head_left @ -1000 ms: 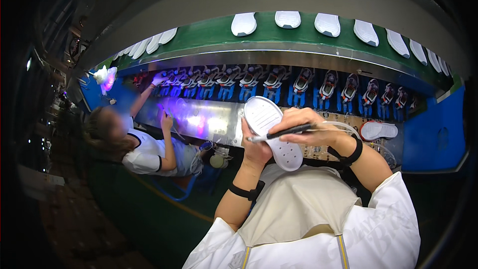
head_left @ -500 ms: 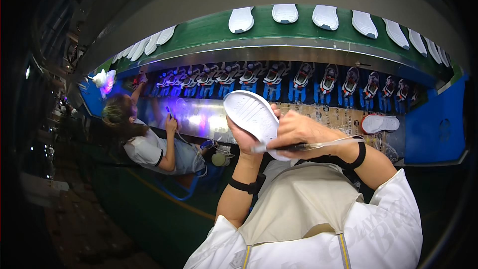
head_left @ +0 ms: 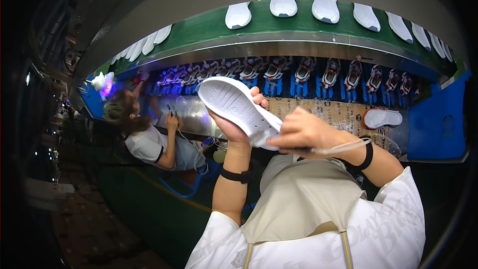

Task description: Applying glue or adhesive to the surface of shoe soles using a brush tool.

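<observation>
Left grip (head_left: 230,128) cradles sole (head_left: 234,100); long axis runs from up-left of that grip down to right grip (head_left: 304,132), which holds tool (head_left: 259,140), blurred from here.

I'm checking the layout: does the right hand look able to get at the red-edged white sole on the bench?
Probably yes: nothing seems to stand between the right hand and the red-edged sole, though that hand is busy at the held sole, a clear tube by its wrist.
</observation>
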The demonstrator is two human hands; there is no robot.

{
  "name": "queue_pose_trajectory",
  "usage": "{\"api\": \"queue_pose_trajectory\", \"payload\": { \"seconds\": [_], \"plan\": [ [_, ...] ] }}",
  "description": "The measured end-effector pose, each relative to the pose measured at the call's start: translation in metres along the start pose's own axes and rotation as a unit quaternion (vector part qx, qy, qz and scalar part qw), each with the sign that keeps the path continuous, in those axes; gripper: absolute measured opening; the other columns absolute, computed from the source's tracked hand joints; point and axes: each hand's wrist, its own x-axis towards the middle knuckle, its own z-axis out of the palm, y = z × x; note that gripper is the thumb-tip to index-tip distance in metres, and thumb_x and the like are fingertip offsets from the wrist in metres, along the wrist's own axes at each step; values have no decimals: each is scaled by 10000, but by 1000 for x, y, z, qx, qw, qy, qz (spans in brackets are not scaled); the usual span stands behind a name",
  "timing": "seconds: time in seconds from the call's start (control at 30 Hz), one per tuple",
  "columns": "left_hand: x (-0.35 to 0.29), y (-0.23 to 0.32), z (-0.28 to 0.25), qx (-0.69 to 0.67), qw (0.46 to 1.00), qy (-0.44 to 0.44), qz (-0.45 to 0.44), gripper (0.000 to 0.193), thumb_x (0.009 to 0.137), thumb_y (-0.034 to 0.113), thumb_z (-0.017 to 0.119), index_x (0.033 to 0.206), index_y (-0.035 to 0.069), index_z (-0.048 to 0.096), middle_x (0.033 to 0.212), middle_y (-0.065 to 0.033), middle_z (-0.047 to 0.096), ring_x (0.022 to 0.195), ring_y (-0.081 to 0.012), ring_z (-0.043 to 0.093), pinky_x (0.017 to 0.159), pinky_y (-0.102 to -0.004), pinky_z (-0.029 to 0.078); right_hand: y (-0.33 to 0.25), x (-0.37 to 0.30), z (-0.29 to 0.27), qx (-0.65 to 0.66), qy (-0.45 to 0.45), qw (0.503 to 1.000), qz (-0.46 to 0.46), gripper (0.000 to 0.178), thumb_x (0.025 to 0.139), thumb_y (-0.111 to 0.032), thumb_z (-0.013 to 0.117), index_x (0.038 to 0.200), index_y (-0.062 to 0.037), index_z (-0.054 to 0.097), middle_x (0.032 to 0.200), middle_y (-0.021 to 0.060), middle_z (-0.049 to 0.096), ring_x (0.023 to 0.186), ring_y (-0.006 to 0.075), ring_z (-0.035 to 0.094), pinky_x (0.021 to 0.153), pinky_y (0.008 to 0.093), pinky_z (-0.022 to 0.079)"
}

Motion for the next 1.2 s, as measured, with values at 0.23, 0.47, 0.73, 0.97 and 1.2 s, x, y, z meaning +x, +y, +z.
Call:
{"api": "queue_pose_trajectory", "payload": {
  "seconds": [0.23, 0.47, 0.73, 0.97, 1.2],
  "plan": [
    [18, 11, 11, 51, 997, -50, -42, 974, 833, 916, 420, 1171, 18, 595, 1032, -173, 523, 859, -277, 538, 805, -428, 496, -2, -1, -15, 23, 43, 997, 60, 300, 865, -184, 785, 1156, -133, 735, 882, 28, 628, 887, 237, 610, 815, 411, 412],
    [39, 16, 20, 153, 980, -56, -115, 1109, 818, 958, 324, 1305, 0, 597, 1101, -303, 648, 946, -386, 667, 810, -496, 574, -6, 5, -40, 101, 0, 994, 37, 272, 871, -189, 785, 1135, -143, 738, 859, 21, 623, 874, 230, 615, 770, 395, 400],
    [76, 5, 32, 318, 929, -68, -179, 1001, 974, 808, 157, 1349, -19, 578, 1093, -275, 711, 916, -399, 737, 795, -518, 631, 1, 4, -49, 60, -29, 997, 44, 328, 867, -149, 775, 1190, -139, 719, 982, 44, 679, 961, 240, 646, 802, 408, 417],
    [99, -3, 32, 425, 873, -59, -233, 682, 1106, 583, 326, 1426, 36, 576, 1272, -161, 701, 1115, -243, 710, 953, -399, 606, 10, 4, -46, 28, -49, 998, 3, 357, 838, -112, 767, 1191, -93, 714, 1084, 68, 697, 1031, 290, 645, 942, 438, 451],
    [103, -3, 35, 533, 792, -12, -296, 675, 1088, 608, 390, 1357, 47, 651, 1215, -149, 724, 1038, -201, 707, 912, -343, 588, 6, 7, -48, -15, -182, 982, 39, 315, 828, -119, 762, 1141, -101, 733, 1072, 57, 696, 1089, 283, 636, 970, 456, 462]
  ]
}}
